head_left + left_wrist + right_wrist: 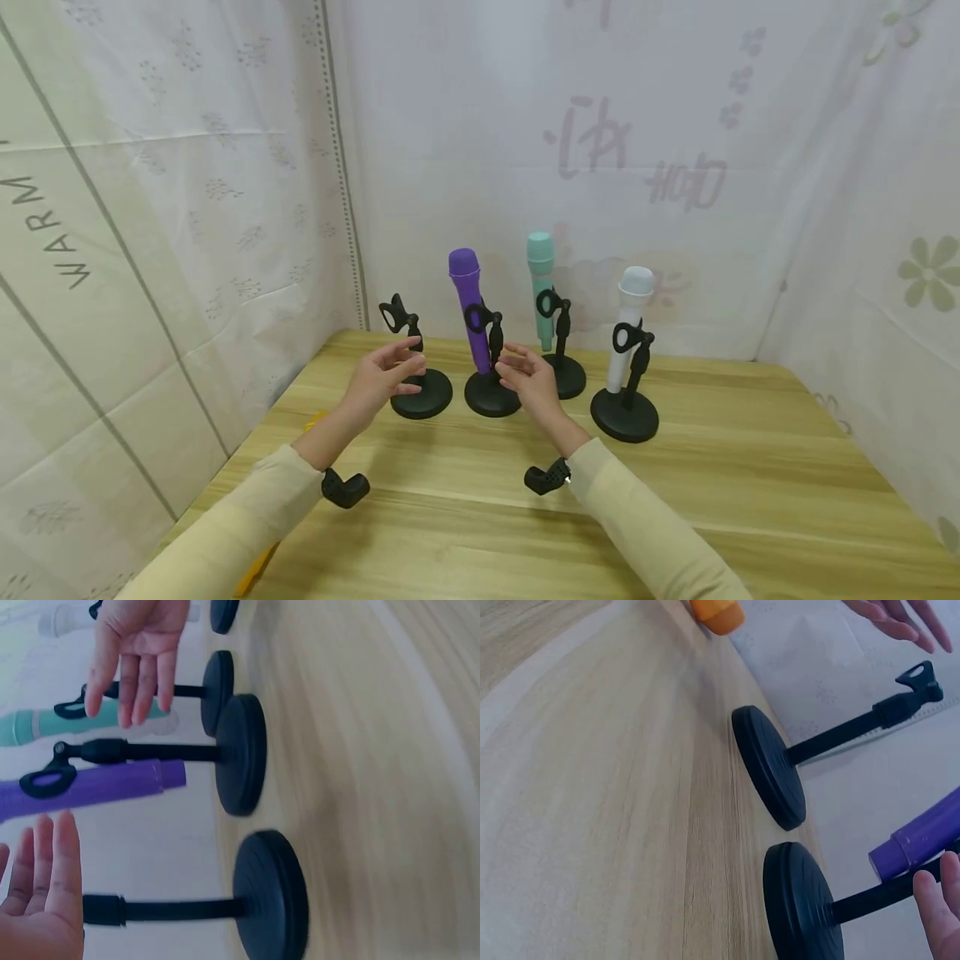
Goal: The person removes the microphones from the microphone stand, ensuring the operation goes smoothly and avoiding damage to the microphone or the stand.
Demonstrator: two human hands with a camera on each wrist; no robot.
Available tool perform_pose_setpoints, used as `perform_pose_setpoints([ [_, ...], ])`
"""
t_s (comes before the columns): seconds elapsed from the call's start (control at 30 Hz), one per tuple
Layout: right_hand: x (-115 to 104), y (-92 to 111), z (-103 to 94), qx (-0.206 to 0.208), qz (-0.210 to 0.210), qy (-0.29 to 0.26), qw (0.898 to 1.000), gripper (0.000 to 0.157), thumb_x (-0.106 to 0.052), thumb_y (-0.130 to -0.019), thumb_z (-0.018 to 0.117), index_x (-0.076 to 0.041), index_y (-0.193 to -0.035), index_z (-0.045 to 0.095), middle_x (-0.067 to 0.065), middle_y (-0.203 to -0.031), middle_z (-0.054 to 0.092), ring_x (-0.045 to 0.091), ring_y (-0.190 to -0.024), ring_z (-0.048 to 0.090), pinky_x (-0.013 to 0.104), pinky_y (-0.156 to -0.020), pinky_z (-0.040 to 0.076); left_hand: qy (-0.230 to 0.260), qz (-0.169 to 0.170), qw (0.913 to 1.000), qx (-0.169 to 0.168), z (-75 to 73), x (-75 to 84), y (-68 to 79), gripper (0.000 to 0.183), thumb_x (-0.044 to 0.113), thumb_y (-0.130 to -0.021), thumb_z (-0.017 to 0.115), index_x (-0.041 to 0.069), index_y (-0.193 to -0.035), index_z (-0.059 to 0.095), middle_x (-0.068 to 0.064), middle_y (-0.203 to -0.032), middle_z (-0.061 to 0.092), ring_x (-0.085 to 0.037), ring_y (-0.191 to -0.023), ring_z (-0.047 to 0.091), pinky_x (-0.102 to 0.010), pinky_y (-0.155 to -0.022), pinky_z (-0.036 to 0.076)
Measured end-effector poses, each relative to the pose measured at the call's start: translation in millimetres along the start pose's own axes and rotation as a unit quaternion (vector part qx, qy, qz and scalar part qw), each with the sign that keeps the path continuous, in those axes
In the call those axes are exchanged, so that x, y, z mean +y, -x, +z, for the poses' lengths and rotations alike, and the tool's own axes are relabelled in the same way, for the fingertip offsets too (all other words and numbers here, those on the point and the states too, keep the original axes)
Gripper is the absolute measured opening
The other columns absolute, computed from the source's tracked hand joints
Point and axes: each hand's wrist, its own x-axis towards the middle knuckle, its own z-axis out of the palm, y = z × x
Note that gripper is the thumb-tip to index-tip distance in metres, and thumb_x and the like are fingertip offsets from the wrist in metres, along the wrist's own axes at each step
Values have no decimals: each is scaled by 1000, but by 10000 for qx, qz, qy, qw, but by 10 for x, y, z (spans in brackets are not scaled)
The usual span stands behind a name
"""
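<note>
My left hand (377, 377), fingers extended and holding nothing, is in front of a black microphone stand (422, 395) whose clip has no microphone in it. My right hand (534, 381) hovers with loosely bent fingers beside the stand (491, 395) that bears a purple microphone (467, 287). In the left wrist view both palms show, with the purple microphone (135, 787) between the hands. Behind the right hand, a teal microphone (540, 258) rests in another stand. Farther right, a white microphone (634, 292) leans in its stand (625, 417).
An orange object (257, 571) lies on the wooden table (420, 533) at the left, mostly hidden by my left arm; its rounded orange end (718, 613) shows in the right wrist view. Printed curtains (450, 125) hang behind and along both sides.
</note>
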Motion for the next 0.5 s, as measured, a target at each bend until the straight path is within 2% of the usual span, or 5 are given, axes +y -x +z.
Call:
perform_pose_setpoints([
  [0.1, 71, -52, -18, 165, 6, 44, 9999, 44, -10, -91, 70, -2, -132, 57, 20, -119, 62, 23, -101, 64, 41, -87, 53, 97, 168, 9997, 167, 96, 21, -69, 51, 18, -94, 66, 3, -140, 50, -5, -107, 59, -12, -94, 64, -37, -79, 56],
  [0.27, 103, -100, -28, 296, -122, 197, 9993, 41, -11, -91, 70, -5, -130, 59, 16, -118, 64, 26, -103, 64, 38, -86, 54, -20, 309, 9989, 366, 221, 40, -201, 49, 20, -93, 68, 6, -137, 54, -12, -119, 59, -12, -98, 61, -36, -83, 55],
  [0.37, 122, -131, -21, 360, -143, 249, 9989, 39, -13, -92, 70, -7, -129, 60, 15, -118, 64, 26, -104, 64, 37, -87, 53, -116, 335, 9985, 412, 287, 45, -274, 49, 22, -93, 68, 8, -138, 54, -14, -126, 57, -16, -104, 60, -36, -86, 54],
  [0.5, 149, -182, 1, 497, -108, 178, 9985, 38, -13, -91, 70, -9, -128, 61, 14, -117, 64, 26, -105, 64, 37, -88, 52, 7, 335, 9983, 476, 383, 58, -379, 50, 23, -93, 68, 9, -139, 52, -13, -131, 56, -23, -112, 57, -40, -92, 50],
])
